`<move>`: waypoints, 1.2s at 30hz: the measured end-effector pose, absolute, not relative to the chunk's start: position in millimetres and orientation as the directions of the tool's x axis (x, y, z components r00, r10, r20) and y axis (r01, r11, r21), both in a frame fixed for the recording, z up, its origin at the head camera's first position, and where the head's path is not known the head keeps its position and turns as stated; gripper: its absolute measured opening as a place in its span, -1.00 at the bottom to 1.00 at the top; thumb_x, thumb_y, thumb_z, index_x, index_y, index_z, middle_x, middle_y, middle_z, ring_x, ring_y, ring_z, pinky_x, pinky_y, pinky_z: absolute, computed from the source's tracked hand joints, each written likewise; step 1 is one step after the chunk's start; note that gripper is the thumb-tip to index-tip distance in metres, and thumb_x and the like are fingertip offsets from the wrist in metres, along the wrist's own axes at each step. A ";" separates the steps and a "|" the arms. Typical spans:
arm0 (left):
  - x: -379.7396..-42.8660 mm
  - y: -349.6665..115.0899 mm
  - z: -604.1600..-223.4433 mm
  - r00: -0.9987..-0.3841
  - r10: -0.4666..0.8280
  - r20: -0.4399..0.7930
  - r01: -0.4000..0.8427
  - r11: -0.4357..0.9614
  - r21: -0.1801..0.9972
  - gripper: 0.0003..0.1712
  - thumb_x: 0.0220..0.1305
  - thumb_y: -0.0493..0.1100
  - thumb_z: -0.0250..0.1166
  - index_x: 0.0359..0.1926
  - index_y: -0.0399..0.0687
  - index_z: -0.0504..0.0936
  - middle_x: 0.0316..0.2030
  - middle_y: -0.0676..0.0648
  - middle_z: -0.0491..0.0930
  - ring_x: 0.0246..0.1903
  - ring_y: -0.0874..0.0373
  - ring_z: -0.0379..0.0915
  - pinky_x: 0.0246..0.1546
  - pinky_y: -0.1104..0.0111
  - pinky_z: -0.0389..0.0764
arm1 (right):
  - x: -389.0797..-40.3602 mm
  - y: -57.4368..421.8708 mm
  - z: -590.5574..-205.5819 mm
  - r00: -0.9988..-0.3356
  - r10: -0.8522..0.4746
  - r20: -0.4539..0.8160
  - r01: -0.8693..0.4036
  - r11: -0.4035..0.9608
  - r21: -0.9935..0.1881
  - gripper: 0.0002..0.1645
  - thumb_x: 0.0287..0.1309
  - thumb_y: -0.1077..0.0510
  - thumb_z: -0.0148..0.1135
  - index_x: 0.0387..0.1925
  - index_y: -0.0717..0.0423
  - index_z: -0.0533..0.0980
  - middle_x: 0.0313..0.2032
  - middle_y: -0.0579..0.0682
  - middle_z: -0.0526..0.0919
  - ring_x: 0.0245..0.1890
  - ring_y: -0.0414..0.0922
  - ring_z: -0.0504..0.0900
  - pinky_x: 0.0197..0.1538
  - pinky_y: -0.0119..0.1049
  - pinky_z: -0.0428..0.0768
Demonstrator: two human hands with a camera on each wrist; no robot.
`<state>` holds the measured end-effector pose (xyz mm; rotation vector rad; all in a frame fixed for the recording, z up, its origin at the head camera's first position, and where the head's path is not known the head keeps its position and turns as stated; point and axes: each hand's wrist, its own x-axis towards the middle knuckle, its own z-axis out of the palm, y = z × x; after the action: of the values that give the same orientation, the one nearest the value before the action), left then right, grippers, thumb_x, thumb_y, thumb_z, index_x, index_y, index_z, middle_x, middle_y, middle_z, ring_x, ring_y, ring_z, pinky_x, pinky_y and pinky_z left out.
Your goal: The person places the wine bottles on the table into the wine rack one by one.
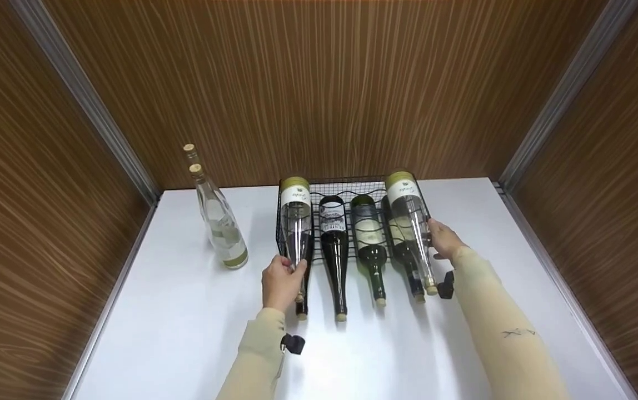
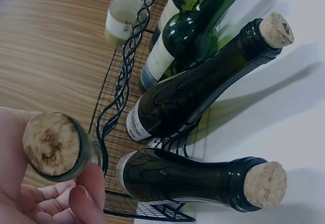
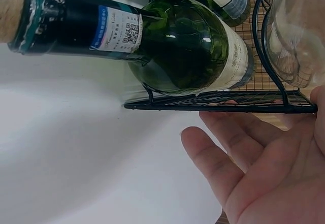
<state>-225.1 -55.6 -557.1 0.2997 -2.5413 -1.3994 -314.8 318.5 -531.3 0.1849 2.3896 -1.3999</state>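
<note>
A black wire bottle rack (image 1: 347, 187) stands against the back panel. On its left end lies a clear corked bottle (image 1: 297, 214) with a white and gold-green label, its neck gripped between the thumb and fingers of my left hand (image 1: 281, 284). The left wrist view shows its cork (image 2: 52, 144) above the curled fingers. My right hand (image 1: 444, 239) is at the rack's right side, fingers extended along the wire side panel (image 3: 218, 102). Beside it, a second clear bottle (image 1: 410, 216) lies on the rack's right end, neck toward me.
Lower in the rack lie a dark bottle (image 1: 334, 244) with a white label, a green bottle (image 1: 372, 250), another green bottle (image 1: 405, 253) under the right clear one, and a dark bottle (image 2: 188, 178) at the left. Clear bottles (image 1: 222, 228) stand left on the white table (image 1: 185, 333).
</note>
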 end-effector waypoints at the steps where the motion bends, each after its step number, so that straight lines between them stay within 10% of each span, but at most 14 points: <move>1: -225.1 -55.8 -557.8 -0.953 -0.288 0.094 -0.071 0.512 0.856 -0.66 0.08 0.06 0.29 -0.38 -0.13 0.50 -0.57 0.04 0.50 -0.54 0.14 0.41 -0.46 0.28 0.44 | -314.8 318.5 -531.5 -0.924 -0.071 -0.375 0.292 0.503 -0.813 -0.19 0.33 -0.25 -0.64 0.38 0.24 -0.16 0.22 0.36 0.17 0.21 0.24 0.20 0.11 0.13 0.32; 36: -216.5 -74.4 -560.0 -0.966 -0.256 0.043 -0.076 0.435 0.897 -0.50 0.22 0.22 0.10 -0.25 -0.14 0.56 -0.50 0.00 0.54 -0.51 0.15 0.45 -0.41 0.28 0.48 | -314.9 323.3 -531.0 -0.909 -0.113 -0.401 0.313 0.448 -0.837 -0.18 0.34 -0.24 -0.59 0.38 0.27 -0.18 0.23 0.36 0.16 0.25 0.23 0.15 0.18 0.15 0.20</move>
<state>-216.5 -74.4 -560.0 0.2929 -2.5114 -1.5562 -314.9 323.3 -531.0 0.1693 2.3036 -1.4553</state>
